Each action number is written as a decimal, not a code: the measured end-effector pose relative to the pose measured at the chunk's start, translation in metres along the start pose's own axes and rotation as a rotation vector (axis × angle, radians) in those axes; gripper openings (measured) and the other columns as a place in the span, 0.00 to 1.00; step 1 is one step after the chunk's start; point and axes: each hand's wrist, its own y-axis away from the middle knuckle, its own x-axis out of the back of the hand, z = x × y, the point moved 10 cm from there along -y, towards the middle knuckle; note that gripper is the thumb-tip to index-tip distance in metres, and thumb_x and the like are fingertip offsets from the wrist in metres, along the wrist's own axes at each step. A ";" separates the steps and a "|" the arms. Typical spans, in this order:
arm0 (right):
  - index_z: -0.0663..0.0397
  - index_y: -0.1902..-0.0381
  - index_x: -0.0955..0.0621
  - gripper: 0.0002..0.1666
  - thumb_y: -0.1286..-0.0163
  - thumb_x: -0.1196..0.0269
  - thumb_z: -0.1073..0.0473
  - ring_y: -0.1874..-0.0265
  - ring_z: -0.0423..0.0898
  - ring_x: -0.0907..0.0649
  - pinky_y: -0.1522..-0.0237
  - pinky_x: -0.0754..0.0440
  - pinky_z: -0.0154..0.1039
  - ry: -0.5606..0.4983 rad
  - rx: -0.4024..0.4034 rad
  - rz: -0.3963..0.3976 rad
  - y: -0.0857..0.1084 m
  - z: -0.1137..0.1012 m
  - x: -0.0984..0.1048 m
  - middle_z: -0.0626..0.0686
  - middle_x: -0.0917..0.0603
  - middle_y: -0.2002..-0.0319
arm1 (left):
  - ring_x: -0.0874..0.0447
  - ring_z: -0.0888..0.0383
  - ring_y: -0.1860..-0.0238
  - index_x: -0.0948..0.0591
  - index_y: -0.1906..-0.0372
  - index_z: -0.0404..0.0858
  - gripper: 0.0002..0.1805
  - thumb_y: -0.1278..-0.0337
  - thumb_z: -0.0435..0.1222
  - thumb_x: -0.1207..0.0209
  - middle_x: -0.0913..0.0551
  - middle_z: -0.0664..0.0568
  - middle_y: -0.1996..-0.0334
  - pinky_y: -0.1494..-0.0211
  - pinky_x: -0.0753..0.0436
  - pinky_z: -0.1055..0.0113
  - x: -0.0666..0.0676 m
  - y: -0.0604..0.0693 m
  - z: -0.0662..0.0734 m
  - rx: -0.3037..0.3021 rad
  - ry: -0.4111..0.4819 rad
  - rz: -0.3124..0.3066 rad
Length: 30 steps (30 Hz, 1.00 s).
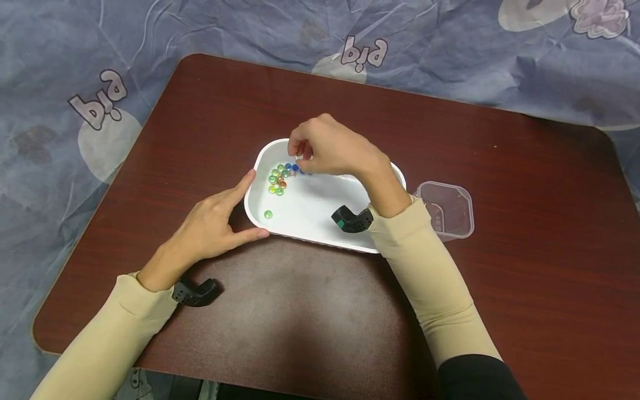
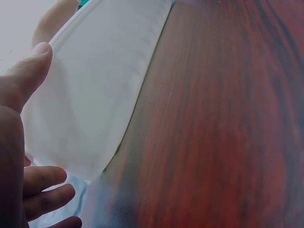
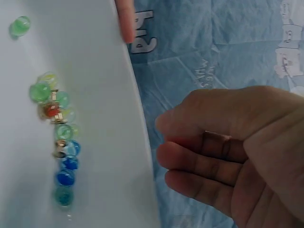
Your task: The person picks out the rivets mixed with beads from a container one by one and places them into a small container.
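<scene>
A white tray [image 1: 320, 214] holds a cluster of glass marbles [image 1: 279, 190], green, blue, and orange-red, with small gold-coloured metal pieces [image 3: 58, 117] among them. One green marble [image 1: 268, 214] lies apart near the tray's left end. My left hand [image 1: 210, 225] touches that end, its thumb and forefinger spread along the outer wall [image 2: 95, 95]. Over the tray's far side, my right hand [image 1: 332, 147] pinches a small shiny metal piece [image 1: 296, 158] between thumb and fingertips. The fingers mostly hide that piece in the right wrist view, where the right hand [image 3: 237, 147] appears beyond the rim.
To the right of the tray, partly behind the right forearm, stands a clear plastic container [image 1: 452, 211]. Everything rests on a dark red-brown wooden table [image 1: 540, 250]. Blue printed cloth [image 1: 240, 28] lies beyond the table's edge.
</scene>
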 end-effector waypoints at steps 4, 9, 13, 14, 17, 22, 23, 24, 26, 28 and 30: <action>0.62 0.65 0.15 0.07 0.40 0.39 0.70 0.67 0.47 0.18 0.60 0.21 0.36 -0.023 0.023 0.061 0.009 -0.005 0.016 0.53 0.15 0.67 | 0.25 0.41 0.38 0.46 0.22 0.39 0.57 0.47 0.69 0.43 0.29 0.36 0.33 0.43 0.23 0.45 0.000 0.000 0.000 0.003 0.004 -0.001; 0.61 0.67 0.15 0.07 0.42 0.38 0.70 0.70 0.45 0.18 0.63 0.21 0.35 -0.038 0.044 0.126 0.021 -0.010 0.031 0.51 0.15 0.69 | 0.24 0.42 0.38 0.46 0.22 0.40 0.57 0.47 0.71 0.45 0.28 0.36 0.34 0.43 0.23 0.45 0.001 0.000 0.000 -0.005 0.007 0.007; 0.60 0.68 0.15 0.07 0.43 0.38 0.70 0.71 0.44 0.19 0.64 0.22 0.35 -0.036 0.036 0.150 0.030 -0.011 0.038 0.50 0.16 0.70 | 0.24 0.42 0.38 0.45 0.22 0.40 0.57 0.47 0.71 0.45 0.28 0.37 0.34 0.43 0.23 0.45 0.001 0.000 0.000 -0.005 0.009 0.010; 0.59 0.68 0.15 0.07 0.43 0.38 0.70 0.71 0.43 0.19 0.65 0.22 0.35 -0.034 0.034 0.156 0.032 -0.011 0.040 0.50 0.16 0.71 | 0.24 0.42 0.38 0.45 0.22 0.40 0.57 0.47 0.70 0.45 0.28 0.37 0.34 0.43 0.24 0.45 0.001 0.000 0.000 -0.005 0.010 0.011; 0.58 0.69 0.15 0.07 0.44 0.38 0.70 0.72 0.42 0.20 0.66 0.23 0.35 -0.029 0.037 0.178 0.039 -0.013 0.045 0.50 0.16 0.72 | 0.24 0.42 0.38 0.45 0.22 0.40 0.57 0.47 0.70 0.45 0.28 0.37 0.34 0.42 0.24 0.45 0.001 -0.001 0.000 -0.007 0.015 0.012; 0.58 0.72 0.16 0.07 0.46 0.39 0.70 0.74 0.39 0.21 0.68 0.25 0.32 -0.025 0.041 0.208 0.051 -0.013 0.051 0.51 0.17 0.74 | 0.24 0.42 0.38 0.45 0.22 0.39 0.57 0.47 0.71 0.46 0.28 0.36 0.34 0.43 0.24 0.45 0.000 -0.001 0.000 -0.012 0.016 0.011; 0.57 0.72 0.16 0.07 0.47 0.39 0.70 0.75 0.39 0.21 0.68 0.25 0.32 -0.024 0.041 0.210 0.053 -0.013 0.052 0.51 0.17 0.75 | 0.24 0.42 0.38 0.45 0.22 0.39 0.57 0.47 0.71 0.46 0.28 0.36 0.34 0.43 0.24 0.45 0.000 0.000 0.000 -0.012 0.014 0.011; 0.57 0.72 0.16 0.07 0.47 0.39 0.70 0.75 0.39 0.21 0.68 0.25 0.31 -0.022 0.038 0.212 0.055 -0.013 0.053 0.51 0.17 0.75 | 0.24 0.41 0.38 0.45 0.22 0.39 0.57 0.47 0.71 0.47 0.28 0.36 0.34 0.43 0.23 0.45 0.000 0.000 0.000 -0.013 0.013 0.013; 0.57 0.73 0.16 0.07 0.48 0.39 0.70 0.75 0.39 0.21 0.68 0.25 0.31 -0.014 0.035 0.216 0.058 -0.012 0.055 0.51 0.17 0.75 | 0.24 0.41 0.38 0.45 0.22 0.39 0.57 0.47 0.71 0.47 0.28 0.36 0.34 0.43 0.23 0.45 0.000 0.000 0.000 -0.013 0.011 0.013; 0.57 0.73 0.16 0.07 0.48 0.39 0.70 0.75 0.40 0.20 0.69 0.26 0.30 -0.007 0.030 0.221 0.062 -0.011 0.057 0.51 0.17 0.75 | 0.25 0.41 0.38 0.45 0.22 0.39 0.57 0.47 0.71 0.46 0.29 0.36 0.34 0.43 0.24 0.45 0.000 0.000 0.000 -0.015 0.011 0.014; 0.56 0.73 0.16 0.07 0.49 0.39 0.70 0.74 0.42 0.20 0.69 0.26 0.30 -0.001 0.020 0.229 0.065 -0.009 0.060 0.51 0.17 0.75 | 0.25 0.41 0.37 0.45 0.22 0.39 0.57 0.46 0.70 0.45 0.29 0.36 0.33 0.42 0.24 0.45 0.000 0.000 0.000 -0.016 0.013 0.013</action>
